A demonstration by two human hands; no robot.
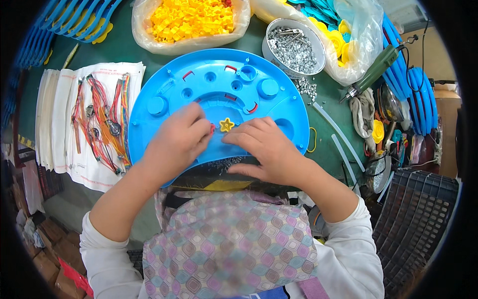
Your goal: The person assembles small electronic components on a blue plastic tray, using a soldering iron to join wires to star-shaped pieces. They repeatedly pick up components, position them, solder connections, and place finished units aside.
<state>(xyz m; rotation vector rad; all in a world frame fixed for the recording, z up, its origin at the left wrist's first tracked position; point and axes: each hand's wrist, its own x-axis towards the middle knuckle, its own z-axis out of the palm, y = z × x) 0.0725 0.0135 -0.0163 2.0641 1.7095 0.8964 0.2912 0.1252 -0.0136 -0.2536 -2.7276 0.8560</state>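
A blue plastic panel (164, 79) shaped like a half-moon lies on the table in front of me, with round posts, sockets and several red pieces in its slots. My left hand (180, 135) is over its left middle, fingers pinched on a small red plastic piece (212, 128) that mostly hides behind the fingertips. Just right of that piece, a yellow star-shaped part (227, 124) sits on the panel. My right hand (264, 148) rests at the panel's near edge with its fingers apart. Its fingertips lie close beside the star; whether they touch it I cannot tell.
Beyond the panel are a bag of yellow star parts (191, 20) and a bowl of screws (294, 52), some spilled. On the right lie a green electric screwdriver (373, 72) and clear tubes (338, 129). Wired bundles (107, 124) lie on white sheets at left.
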